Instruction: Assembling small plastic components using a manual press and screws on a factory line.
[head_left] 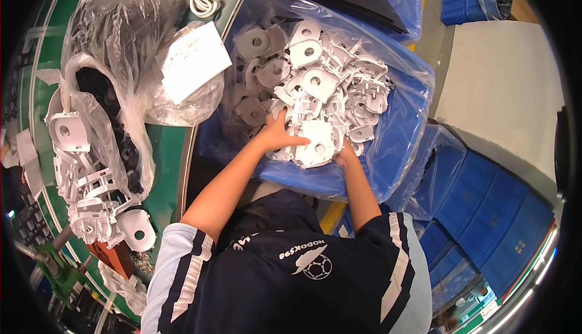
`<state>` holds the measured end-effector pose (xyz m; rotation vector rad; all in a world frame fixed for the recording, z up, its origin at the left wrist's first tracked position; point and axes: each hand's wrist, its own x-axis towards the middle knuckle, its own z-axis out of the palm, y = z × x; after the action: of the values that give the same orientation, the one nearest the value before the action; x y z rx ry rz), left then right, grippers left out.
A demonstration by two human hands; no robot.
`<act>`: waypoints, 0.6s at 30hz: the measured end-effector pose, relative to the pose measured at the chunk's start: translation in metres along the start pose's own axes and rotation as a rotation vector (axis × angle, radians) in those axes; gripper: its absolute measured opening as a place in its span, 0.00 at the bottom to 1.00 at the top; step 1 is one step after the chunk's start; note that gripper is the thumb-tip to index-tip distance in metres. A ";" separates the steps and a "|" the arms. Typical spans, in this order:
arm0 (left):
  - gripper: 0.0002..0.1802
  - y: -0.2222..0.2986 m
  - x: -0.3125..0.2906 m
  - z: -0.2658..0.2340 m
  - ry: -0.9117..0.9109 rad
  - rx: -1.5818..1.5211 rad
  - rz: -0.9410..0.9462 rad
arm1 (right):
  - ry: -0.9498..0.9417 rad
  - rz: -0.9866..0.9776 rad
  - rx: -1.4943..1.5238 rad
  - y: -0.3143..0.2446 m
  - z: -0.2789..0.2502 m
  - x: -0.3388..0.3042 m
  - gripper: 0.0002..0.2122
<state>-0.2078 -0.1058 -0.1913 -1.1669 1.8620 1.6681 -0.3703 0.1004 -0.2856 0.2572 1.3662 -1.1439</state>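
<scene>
Over the blue bin (401,129), a white part (319,134) sits between your left hand (277,136), spread, thumb (298,141) touching it, and your right hand (347,154), grip hidden.

forearms (227,179) angled inward | left hand (279,136) spread, thumb outstretched | right hand (347,154) mostly hidden | hands near each other

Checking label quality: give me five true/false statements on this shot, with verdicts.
1. The left hand touches white plastic parts in the bin. True.
2. The bin is red. False: it is blue.
3. A coiled white cable lies on the green table. True.
4. A sheet lies right of the bin. False: the white paper lies left of it.
5. Both hands show in full. False: parts hide much of the right hand.
</scene>
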 end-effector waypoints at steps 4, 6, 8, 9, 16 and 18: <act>0.68 0.008 0.004 -0.016 -0.122 -0.048 -0.036 | 0.023 0.002 0.070 -0.011 0.024 -0.007 0.20; 0.66 0.013 -0.003 -0.013 -0.105 -0.009 -0.021 | 0.031 0.047 0.157 -0.017 0.031 -0.008 0.20; 0.60 0.017 -0.011 -0.012 -0.108 0.044 -0.019 | 0.033 0.048 0.208 -0.019 0.034 -0.008 0.19; 0.60 0.020 -0.011 -0.014 -0.057 -0.006 0.013 | 0.037 0.075 0.257 -0.019 0.035 -0.009 0.18; 0.54 0.011 -0.003 -0.011 -0.200 0.071 0.209 | -0.055 -0.018 0.367 -0.008 0.041 -0.012 0.20; 0.58 0.006 -0.004 0.006 -0.028 0.082 0.223 | -0.092 -0.023 0.316 -0.008 0.040 -0.008 0.21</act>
<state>-0.2120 -0.0987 -0.1858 -0.9266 2.0856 1.6933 -0.3494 0.0712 -0.2644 0.4111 1.1074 -1.3740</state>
